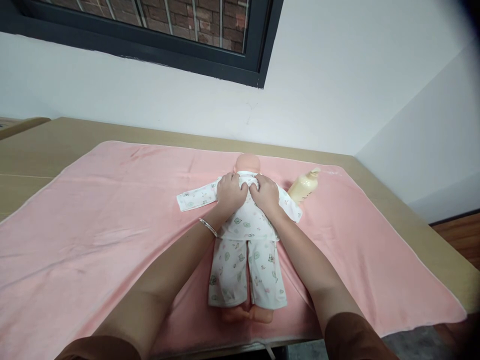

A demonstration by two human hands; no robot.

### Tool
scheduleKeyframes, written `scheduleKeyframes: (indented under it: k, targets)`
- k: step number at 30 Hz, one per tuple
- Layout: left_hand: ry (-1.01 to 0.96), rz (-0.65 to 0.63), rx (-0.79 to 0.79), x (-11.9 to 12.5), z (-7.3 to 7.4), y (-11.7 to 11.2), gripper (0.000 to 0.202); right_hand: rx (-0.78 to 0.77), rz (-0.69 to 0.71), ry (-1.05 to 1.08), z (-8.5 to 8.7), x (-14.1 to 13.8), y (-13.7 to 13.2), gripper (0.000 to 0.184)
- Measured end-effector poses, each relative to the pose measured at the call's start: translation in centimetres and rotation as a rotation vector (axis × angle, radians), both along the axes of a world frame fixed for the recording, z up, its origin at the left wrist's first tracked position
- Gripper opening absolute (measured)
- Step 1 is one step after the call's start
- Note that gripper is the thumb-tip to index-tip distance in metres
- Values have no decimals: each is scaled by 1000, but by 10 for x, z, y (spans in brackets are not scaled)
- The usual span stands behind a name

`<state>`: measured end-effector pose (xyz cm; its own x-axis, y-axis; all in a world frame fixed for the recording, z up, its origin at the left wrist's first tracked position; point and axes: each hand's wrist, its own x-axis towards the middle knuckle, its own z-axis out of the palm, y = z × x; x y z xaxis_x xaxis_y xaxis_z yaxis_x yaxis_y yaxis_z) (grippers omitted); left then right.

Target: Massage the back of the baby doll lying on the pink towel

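Note:
A baby doll (247, 225) lies stretched out with its head away from me, in a white printed top and matching trousers (229, 272). No face shows on its bare round head (248, 163). My left hand (230, 192) is on the left side of the doll's upper body, fingers curled over the shoulder and thumb toward the middle. Mirroring it, my right hand (264, 194) grips the other shoulder. The two thumbs are close together but apart. Both sleeves spread sideways, and the doll's feet (249, 315) stick out below the trousers.
Beneath the doll a pink blanket (112, 250) covers much of the wooden table (48, 145). A baby bottle with pale yellow contents (304, 186) lies tilted by the right sleeve. Behind the table rises a white wall (318, 90) with a dark-framed window (258, 75).

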<state>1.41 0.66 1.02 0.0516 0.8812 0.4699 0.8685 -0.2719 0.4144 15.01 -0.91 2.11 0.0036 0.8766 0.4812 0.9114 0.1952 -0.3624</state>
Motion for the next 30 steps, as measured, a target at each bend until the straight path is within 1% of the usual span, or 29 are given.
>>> scheduleKeyframes:
  k: [4,8,12,21,30]
  targets:
    - [-26,-14,-52,-1,0,3,34,-18,34,-32,0,1,2,33]
    - [-48,-27,-70,-1,-3,6,38,-54,47,-37,-3,2,6,42]
    - [-54,-35,-80,-1,-4,6,41,-78,48,-37,-6,3,9,45]
    - [-70,-37,-77,0,-4,5,43,-70,50,-17,-8,4,9,46]
    - [-103,-37,-43,-1,-10,8,40,-66,47,0,-4,2,5,45]
